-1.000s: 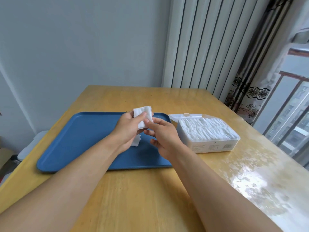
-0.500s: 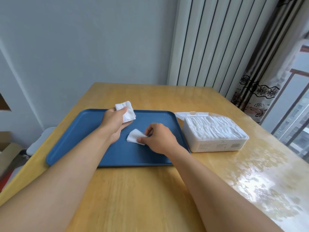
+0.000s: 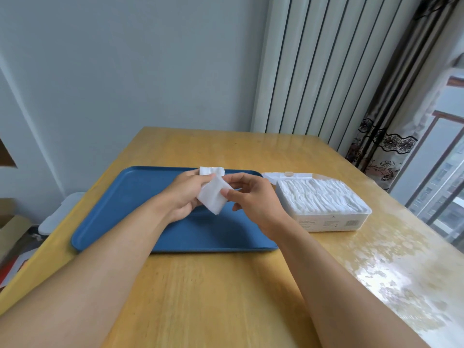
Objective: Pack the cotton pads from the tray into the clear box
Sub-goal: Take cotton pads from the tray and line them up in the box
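Note:
Above the blue tray (image 3: 120, 212), my left hand (image 3: 184, 197) grips a small stack of white cotton pads (image 3: 212, 171). My right hand (image 3: 251, 197) pinches another white cotton pad (image 3: 212, 199) by its right edge and holds it against the left hand's stack. The clear box (image 3: 326, 222) stands on the table right of the tray, filled with rows of white pads, its lid (image 3: 288, 175) open and lying flat behind it. No other pad shows on the tray's visible surface.
The wooden table (image 3: 213, 285) runs to a glossy right side. A white radiator (image 3: 313, 71) and a patterned curtain (image 3: 391, 136) stand behind it. A white bin (image 3: 60, 214) and cardboard boxes sit on the floor at left.
My right hand lifted the pad it was picking up off the tray and brought it up to the stack in my left hand, which moved right to meet it.

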`<state>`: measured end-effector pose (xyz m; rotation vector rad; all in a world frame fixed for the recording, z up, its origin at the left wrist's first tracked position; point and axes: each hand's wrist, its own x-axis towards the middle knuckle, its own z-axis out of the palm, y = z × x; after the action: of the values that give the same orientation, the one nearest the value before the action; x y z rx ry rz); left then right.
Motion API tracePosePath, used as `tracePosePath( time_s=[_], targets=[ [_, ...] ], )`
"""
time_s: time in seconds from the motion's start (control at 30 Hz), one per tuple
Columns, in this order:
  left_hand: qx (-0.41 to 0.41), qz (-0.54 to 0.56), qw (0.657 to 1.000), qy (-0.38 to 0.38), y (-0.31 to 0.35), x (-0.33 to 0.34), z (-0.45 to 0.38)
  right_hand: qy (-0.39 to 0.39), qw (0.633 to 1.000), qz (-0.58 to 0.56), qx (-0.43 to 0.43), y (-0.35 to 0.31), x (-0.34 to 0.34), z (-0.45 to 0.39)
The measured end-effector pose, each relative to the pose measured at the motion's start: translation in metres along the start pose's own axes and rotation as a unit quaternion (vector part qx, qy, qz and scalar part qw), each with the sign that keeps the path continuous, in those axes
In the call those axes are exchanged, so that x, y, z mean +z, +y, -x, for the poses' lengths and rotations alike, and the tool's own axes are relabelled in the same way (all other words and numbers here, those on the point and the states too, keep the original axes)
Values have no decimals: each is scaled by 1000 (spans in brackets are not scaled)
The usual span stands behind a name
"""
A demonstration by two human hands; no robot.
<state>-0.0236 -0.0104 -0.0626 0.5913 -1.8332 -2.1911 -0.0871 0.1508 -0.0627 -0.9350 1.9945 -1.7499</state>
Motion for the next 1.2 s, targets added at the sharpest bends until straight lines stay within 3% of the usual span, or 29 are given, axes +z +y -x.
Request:
tracePosePath(
  time_s=[0.27,0.4,0.53,0.67,0.83,0.97,1.2],
  targets=[
    [-62,40,993,-90,3,6,5,86,987,121,-58,8,-1,-5],
    [-93,29,994,-52,5,6,8,102,989,88,-67,9,-1,-5],
    [-97,42,994,-12,3,6,8,138,976,111,-129,6,-2,-2],
    [-63,99,993,27,4,8,3,65,967,184,-161,6,-3,3],
    [-7,93,992,83,5,6,-2,29,969,210,-125,5,-4,8],
    [20,90,991,93,4,8,-2,68,985,136,-87,3,-1,8],
    [55,128,987,84,4,15,-2,91,987,132,-14,13,3,2]
  ],
)
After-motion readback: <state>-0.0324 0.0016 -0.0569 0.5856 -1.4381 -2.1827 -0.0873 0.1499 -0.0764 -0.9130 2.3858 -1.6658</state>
